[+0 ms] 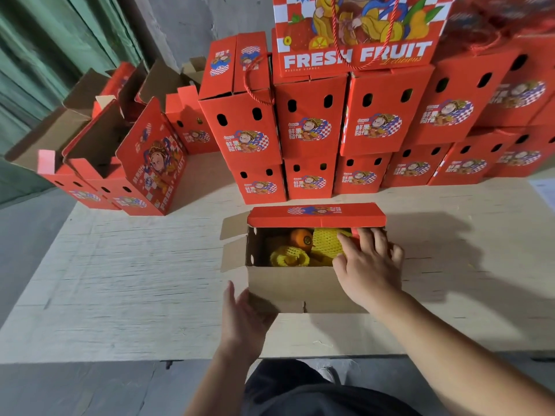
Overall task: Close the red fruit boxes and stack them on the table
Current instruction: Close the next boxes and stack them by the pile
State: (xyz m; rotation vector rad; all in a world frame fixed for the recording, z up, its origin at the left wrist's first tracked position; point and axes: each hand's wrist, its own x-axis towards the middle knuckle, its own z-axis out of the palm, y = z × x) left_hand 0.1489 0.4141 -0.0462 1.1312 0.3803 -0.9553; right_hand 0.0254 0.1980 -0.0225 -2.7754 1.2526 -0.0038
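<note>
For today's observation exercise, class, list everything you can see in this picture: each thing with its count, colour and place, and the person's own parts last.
Open box: one, red outside and brown inside, near middle of the table, flaps open.
Fruit: one orange piece plus several pieces in yellow foam net, inside the open box.
Closed boxes: many, exact count unclear, red with cartoon labels, stacked in rows at the table's back.
Unclosed boxes: several, red, back left of the table, flaps up.
Table: one, pale wood, under everything.
Curtain: green, far left.
Left hand: one, fingers straight, at the open box's near left corner.
Right hand: one, reaching into the open box, resting on the netted fruit.
</note>
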